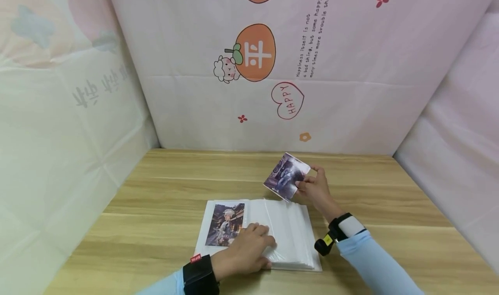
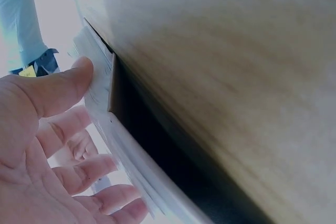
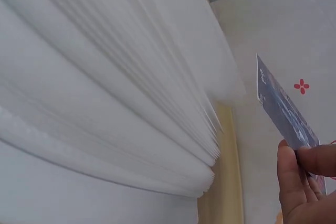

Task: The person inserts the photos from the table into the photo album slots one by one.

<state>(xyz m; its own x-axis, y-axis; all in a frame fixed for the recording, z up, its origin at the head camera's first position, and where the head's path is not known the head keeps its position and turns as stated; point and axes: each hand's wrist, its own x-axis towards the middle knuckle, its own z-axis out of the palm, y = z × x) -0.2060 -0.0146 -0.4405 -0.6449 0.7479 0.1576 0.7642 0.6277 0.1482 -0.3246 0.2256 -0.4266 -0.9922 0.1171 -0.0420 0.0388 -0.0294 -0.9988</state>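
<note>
An open photo album [image 1: 290,245] with white sleeve pages lies on the wooden table in the head view. Its left page shows a photo [image 1: 222,223] of a person in a pale hat. My left hand [image 1: 249,249] rests on the album around the middle fold, fingers loosely bent; in the left wrist view the thumb lies at the album's near edge [image 2: 105,108]. Beyond the album's top edge, my right hand [image 1: 315,191] pinches a loose, dark purplish photo [image 1: 286,176] by its right side, tilted. The right wrist view shows this photo [image 3: 286,108] nearly edge-on, beside the fanned pages [image 3: 131,77].
The wooden table [image 1: 128,225] extends around the album. Behind it hangs a white printed cloth [image 1: 187,108], with further cloth at the left [image 1: 58,156] and right [image 1: 464,126] sides. Each wrist wears a black strap; the right strap [image 1: 341,228] hangs close to the album's right edge.
</note>
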